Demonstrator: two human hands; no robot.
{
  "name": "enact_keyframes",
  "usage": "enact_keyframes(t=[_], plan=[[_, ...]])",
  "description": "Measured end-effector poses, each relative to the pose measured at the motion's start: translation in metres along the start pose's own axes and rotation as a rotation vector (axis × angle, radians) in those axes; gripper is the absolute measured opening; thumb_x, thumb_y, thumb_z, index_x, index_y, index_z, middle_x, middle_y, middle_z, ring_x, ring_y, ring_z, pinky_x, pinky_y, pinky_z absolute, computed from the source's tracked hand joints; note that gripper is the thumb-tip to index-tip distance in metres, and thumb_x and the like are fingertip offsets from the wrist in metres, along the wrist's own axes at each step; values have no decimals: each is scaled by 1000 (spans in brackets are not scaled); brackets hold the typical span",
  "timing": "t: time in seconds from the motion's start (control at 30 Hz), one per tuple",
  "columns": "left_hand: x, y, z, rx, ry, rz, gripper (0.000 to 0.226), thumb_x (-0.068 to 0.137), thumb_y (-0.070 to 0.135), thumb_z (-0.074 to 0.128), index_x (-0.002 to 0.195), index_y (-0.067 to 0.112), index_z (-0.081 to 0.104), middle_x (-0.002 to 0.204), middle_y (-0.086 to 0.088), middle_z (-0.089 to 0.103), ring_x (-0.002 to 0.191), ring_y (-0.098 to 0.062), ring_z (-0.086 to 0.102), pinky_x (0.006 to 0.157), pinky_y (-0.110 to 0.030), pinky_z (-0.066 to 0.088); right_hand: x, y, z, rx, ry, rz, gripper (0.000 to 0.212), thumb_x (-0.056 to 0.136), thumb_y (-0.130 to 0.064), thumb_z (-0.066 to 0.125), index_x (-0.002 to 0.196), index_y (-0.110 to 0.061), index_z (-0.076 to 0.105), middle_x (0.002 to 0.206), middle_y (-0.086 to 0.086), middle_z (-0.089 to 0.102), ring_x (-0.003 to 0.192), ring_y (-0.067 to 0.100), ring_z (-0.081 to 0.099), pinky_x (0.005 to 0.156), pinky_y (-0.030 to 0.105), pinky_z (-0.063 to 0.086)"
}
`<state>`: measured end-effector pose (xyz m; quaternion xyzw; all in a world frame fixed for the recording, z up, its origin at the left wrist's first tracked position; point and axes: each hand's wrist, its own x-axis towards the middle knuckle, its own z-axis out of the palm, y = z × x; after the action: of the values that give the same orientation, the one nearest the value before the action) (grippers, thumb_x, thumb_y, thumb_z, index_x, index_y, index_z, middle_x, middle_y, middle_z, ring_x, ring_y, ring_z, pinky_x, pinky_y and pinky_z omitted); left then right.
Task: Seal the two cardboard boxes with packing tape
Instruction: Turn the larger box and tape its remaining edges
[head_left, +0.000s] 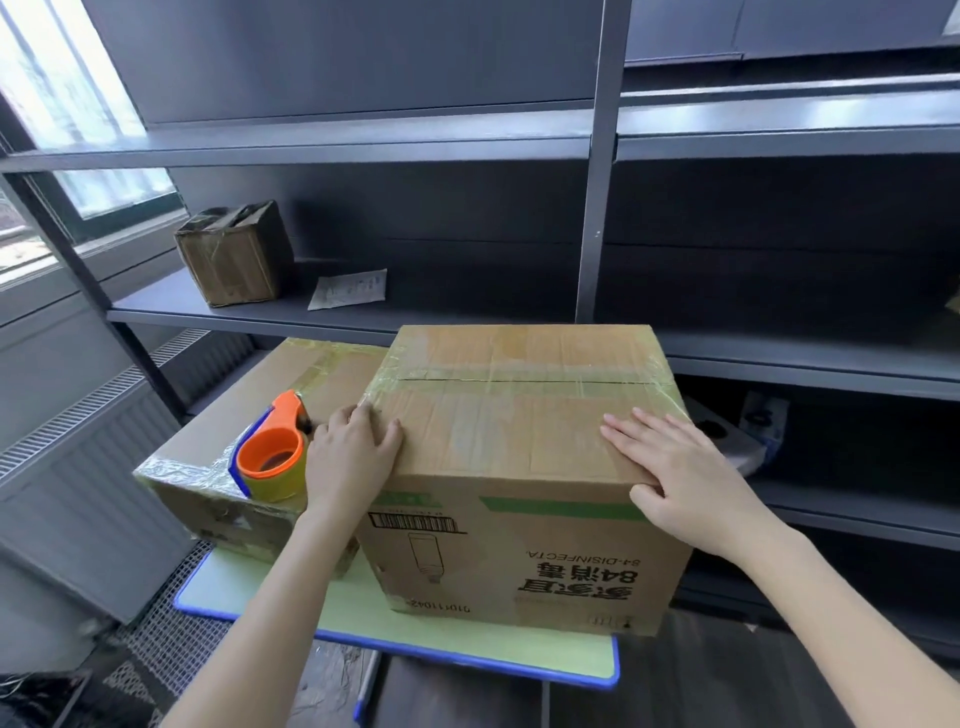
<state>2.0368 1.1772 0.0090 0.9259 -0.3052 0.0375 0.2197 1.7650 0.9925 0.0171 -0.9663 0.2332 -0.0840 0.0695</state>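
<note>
- Dark grey metal shelving (467, 145) fills the background, with a bright window (62, 104) at the far left. On one shelf stand a small worn cardboard carton (234, 254) and, just beside it, a loose sheet of paper (348, 289).
- In front of the shelving is a pale green table with a blue edge (467, 644), and both of the task's boxes stand on it.
- The tall brown cardboard box with green stripes and upside-down print (519, 441) is on the right. Its flaps are closed, and a strip of clear yellowish tape runs along the centre seam and over the side edges.
- The lower, flatter brown cardboard box (249, 415) is pushed against its left side. It is also closed, with wrinkled tape across the top and near corner.
- An orange tape dispenser with a yellowish roll (272, 452) rests on the lower box. Neither hand holds it.
- The left hand (353, 457) lies over the tall box's near left top corner, fingers spread and lightly bent on the cardboard, gripping nothing.
- The right hand (675, 467) presses flat on the box top near the right corner, fingers straight and thumb down over the front edge.
- Judging by this, both top seams are already taped, and the step in hand looks like smoothing the tape down. What may be left is a check of the ends or the undersides, which are hidden.
</note>
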Motion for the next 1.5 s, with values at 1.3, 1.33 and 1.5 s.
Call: enact_keyframes(t=[1.3,1.33,1.5], plan=[[37,-145,-57,-163,603,231,32,75,8,72,106,0,69,98,-9,73,64,-29,57,53,-29,49,180,-329,40,1276,-47,268,27,92,-22,50,92,2,62,91,20,63,87,33,59,86,34,47],[35,-141,-59,-134,673,289,31,78,13,66,107,1,70,101,-6,73,63,-29,56,51,-30,51,183,-330,36,1405,-80,318,27,92,-26,51,89,-1,62,88,18,60,82,29,58,83,34,47],[20,-114,-58,-8,796,490,29,83,25,57,95,6,75,103,0,72,60,-24,58,55,-26,52,181,-324,33,1731,1,333,20,91,-21,57,85,-5,68,84,11,68,80,22,65,74,29,52]])
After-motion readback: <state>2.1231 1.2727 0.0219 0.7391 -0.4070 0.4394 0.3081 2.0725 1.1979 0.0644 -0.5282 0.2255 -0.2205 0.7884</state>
